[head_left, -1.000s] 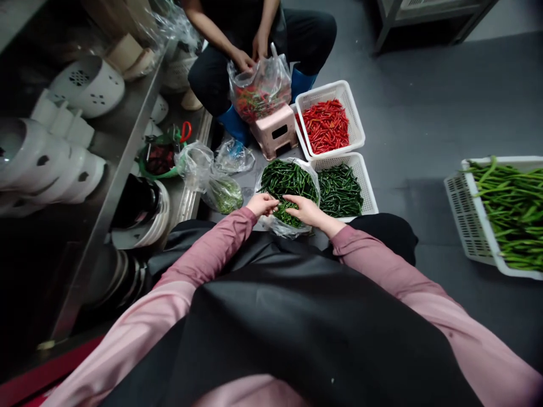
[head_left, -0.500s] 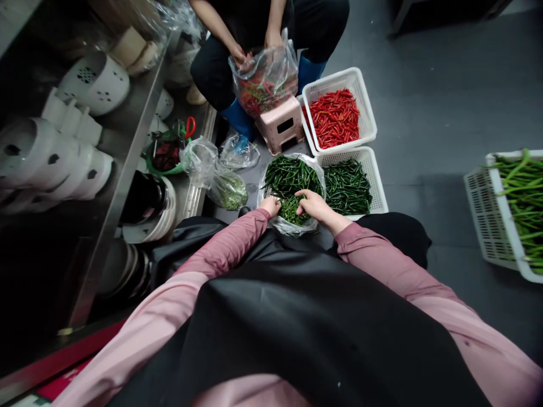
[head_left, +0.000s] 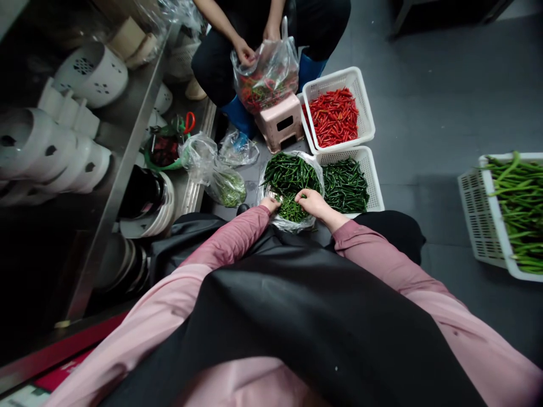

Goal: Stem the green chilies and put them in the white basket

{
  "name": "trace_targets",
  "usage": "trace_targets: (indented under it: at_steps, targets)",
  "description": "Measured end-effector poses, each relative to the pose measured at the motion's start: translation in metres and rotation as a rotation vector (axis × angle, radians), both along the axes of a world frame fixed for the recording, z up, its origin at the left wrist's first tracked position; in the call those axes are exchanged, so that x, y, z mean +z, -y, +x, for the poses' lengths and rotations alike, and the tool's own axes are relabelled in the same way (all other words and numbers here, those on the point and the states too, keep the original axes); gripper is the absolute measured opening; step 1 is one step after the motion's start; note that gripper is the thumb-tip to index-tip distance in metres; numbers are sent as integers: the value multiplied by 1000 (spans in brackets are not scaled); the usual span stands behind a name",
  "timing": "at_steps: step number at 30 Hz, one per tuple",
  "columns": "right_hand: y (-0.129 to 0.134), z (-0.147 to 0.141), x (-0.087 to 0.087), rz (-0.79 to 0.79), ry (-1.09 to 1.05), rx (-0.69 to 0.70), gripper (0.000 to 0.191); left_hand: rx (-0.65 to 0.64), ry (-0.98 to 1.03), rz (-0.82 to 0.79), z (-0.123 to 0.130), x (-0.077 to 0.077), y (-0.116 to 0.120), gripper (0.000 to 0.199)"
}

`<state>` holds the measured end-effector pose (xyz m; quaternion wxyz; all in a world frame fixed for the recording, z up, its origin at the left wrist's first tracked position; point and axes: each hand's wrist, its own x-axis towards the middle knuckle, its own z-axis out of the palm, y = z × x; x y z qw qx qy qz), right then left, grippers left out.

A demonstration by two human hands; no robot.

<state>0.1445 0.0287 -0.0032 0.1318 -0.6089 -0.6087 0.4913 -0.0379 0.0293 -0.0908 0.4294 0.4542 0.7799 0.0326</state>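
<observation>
Head view: an open clear bag at about the frame's centre, a person's left hand and right hand apart over it.
Green chillies: heaped in the bag's upper part, thinner, lighter green pieces below them.
Left grip: at the bag's left edge; cannot tell what it holds.
Right grip: thumb and forefinger close together; cannot tell whether anything is between.
White basket: just right of the bag, dark green chillies inside.
</observation>
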Motion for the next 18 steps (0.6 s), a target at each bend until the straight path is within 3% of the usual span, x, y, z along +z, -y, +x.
trace_targets:
  at_steps: [6, 11, 14, 18]
  targets:
    - [2, -2, 1, 18, -2, 26, 17, -77, -19, -91, 15, 8, -6, 13]
    - [0, -1, 4, 13, 10, 27, 17, -164, -36, -111, -2, 22, -7, 20]
    - [-1, -2, 3, -1, 5, -5, 16, -93, 16, -77, -18, 38, -3, 25]
    - [0, -6, -1, -83, -59, -93, 12, 108, 169, 17, -26, 61, 0, 26]
